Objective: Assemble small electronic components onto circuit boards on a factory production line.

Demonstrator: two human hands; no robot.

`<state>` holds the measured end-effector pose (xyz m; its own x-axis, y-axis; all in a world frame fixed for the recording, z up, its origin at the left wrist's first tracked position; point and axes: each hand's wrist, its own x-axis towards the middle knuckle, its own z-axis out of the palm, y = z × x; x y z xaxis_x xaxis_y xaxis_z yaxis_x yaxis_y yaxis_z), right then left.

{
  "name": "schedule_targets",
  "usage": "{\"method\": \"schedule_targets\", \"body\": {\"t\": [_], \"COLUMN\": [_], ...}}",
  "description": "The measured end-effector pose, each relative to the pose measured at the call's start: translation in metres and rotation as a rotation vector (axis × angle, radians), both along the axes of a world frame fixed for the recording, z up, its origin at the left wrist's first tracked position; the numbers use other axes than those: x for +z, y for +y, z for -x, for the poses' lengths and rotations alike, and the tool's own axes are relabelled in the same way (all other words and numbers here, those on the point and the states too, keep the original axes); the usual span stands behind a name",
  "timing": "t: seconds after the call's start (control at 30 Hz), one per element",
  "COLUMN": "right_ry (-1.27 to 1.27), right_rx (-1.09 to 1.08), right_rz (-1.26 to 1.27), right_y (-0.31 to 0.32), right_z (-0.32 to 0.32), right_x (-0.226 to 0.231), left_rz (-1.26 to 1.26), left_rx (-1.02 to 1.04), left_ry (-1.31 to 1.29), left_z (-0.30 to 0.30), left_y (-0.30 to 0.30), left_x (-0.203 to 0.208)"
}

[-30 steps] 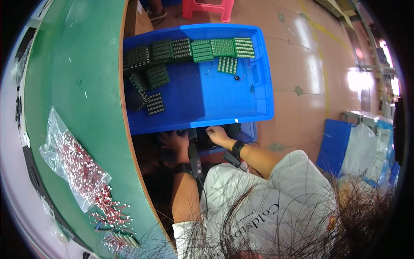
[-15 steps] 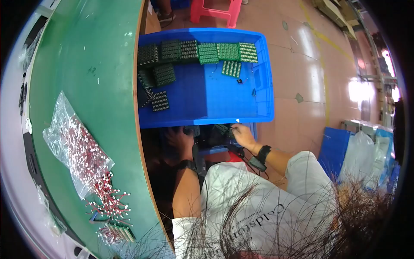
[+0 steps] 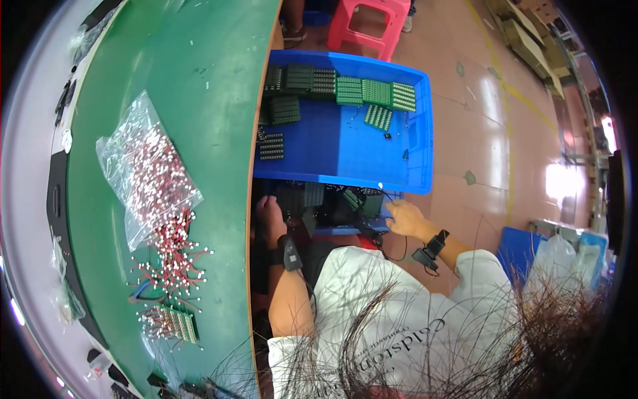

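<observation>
My left hand (image 3: 269, 214) is down in the dark gap beside the green table's edge, a black wrist strap behind it. My right hand (image 3: 405, 218), also with a black wrist strap, rests its fingers at the right end of a lower tray of dark and green circuit boards (image 3: 332, 199) in front of my lap. Whether either hand grips a board is hidden in shadow. Just beyond the tray, a large blue bin (image 3: 427, 133) holds rows of green circuit boards (image 3: 372, 93) and darker boards (image 3: 286, 110).
On the green table (image 3: 186, 80) at my left lie a clear bag of red-wired parts (image 3: 149, 173), loose ones (image 3: 173, 259) and a small populated board (image 3: 169, 322). A pink stool (image 3: 369, 23) stands past the bin. A blue crate (image 3: 522, 249) is on the floor at right.
My right hand has moved rightward along the lower tray, away from my left hand. The view has swung a little, so the blue bin sits more to the right.
</observation>
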<state>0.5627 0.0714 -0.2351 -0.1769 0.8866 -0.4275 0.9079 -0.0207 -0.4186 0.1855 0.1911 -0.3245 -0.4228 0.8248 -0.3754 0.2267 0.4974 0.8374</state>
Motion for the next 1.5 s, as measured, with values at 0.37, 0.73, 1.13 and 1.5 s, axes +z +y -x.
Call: {"method": "schedule_targets", "body": {"t": [0.37,0.73,1.13,1.5], "right_ry": [0.585,0.868,0.694,0.815], "right_rx": [0.518,0.878,1.099,0.953], "right_rz": [-0.616,-0.646,-0.397,-0.073], "right_y": [0.089,0.144,0.124,0.106], "right_z": [0.147,0.306,0.4,0.425], "right_x": [0.182,0.313,0.288,0.274], "left_rz": [-0.084,-0.426,-0.297,-0.407], "left_rx": [-0.484,-0.553,0.214,0.0], "left_ry": [0.194,0.25,0.724,0.807], "left_z": [-0.012,0.027,0.155,0.192], "left_y": [-0.143,-0.241,-0.262,-0.215], "left_x": [0.217,0.414,0.393,0.362]}}
